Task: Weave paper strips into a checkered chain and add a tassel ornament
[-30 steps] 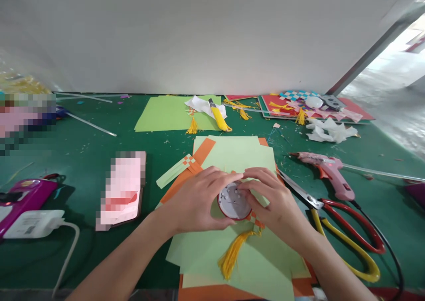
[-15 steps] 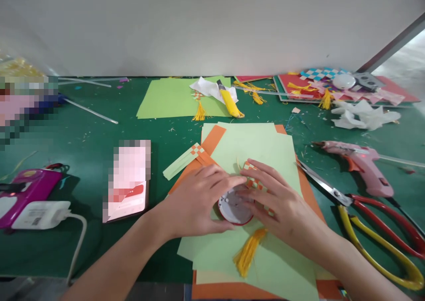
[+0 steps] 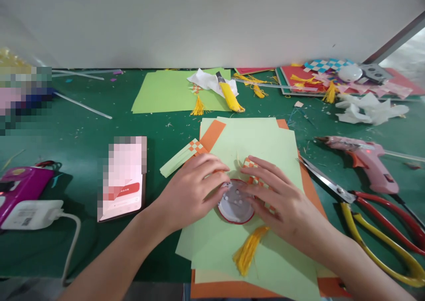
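Observation:
A small round dish with a red rim holds several tiny white beads and sits on pale green paper sheets. My left hand is at the dish's left rim, thumb and fingertips closed together; anything between them is too small to make out. Along the dish's right side, my right hand curls over an orange-and-green woven paper piece, largely covering it. A yellow tassel lies below that hand. Left of the dish is a partly woven paper strip piece.
On the right lie red-and-yellow-handled scissors and a pink glue gun. A phone and a purple power strip with a white charger are left. Behind are a yellow utility knife and a bright green sheet.
My left hand has drawn back and up from the dish; its thumb has come off the lower rim to meet the fingertips. More of the dish shows. My right hand stays nearly in place.

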The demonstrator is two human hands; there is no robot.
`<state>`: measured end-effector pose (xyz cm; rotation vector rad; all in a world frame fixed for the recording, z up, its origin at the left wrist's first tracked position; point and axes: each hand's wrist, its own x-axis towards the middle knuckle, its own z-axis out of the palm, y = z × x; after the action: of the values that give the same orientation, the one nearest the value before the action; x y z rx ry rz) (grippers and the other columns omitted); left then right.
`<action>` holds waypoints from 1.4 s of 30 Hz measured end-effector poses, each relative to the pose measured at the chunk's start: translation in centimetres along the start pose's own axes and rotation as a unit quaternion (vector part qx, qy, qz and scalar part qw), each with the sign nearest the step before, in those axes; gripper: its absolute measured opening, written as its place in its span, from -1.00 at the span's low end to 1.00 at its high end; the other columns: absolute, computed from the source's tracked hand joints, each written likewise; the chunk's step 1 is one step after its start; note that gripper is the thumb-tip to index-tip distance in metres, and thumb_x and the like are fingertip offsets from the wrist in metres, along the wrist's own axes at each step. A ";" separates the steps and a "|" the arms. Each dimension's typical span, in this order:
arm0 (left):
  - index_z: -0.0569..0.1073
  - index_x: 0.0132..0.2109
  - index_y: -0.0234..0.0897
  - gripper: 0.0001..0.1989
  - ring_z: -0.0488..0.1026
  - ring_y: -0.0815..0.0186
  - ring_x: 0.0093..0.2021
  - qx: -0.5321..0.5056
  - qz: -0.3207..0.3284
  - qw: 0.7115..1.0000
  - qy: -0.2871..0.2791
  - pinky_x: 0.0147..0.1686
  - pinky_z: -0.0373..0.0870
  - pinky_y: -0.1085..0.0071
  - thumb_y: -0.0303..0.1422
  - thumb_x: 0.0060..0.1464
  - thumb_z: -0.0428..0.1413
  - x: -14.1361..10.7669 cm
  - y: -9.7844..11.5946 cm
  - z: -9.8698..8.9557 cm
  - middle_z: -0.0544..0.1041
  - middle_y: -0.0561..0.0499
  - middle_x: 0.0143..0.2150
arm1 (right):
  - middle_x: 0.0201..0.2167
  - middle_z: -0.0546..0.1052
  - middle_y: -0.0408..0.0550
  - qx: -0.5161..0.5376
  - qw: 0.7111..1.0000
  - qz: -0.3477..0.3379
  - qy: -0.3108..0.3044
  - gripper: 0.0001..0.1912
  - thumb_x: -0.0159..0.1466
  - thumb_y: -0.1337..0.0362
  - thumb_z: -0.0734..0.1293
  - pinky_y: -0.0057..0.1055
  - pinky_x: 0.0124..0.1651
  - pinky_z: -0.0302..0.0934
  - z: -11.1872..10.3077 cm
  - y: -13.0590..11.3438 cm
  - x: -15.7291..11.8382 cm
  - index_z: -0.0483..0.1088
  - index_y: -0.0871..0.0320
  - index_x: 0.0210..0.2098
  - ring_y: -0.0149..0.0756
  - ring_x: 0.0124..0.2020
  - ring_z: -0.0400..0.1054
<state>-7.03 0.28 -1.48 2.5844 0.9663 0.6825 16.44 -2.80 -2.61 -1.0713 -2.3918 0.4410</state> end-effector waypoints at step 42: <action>0.48 -0.11 -0.25 -0.88 0.40 0.23 0.01 -0.095 -0.022 0.994 0.047 0.08 0.34 0.21 -0.41 0.21 0.10 0.7 1.4 0.3 0.56 -0.03 -0.11 | -0.09 0.49 0.02 0.176 0.977 0.091 0.078 -0.89 0.31 0.42 0.26 -0.14 0.13 0.28 -0.4 -0.8 0.9 0.38 0.11 -0.27 -0.17 0.19 0.25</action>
<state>-5.66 -0.31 -0.90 2.3777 0.9348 0.8478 15.61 -2.60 -1.63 -1.1159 -1.9919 0.7808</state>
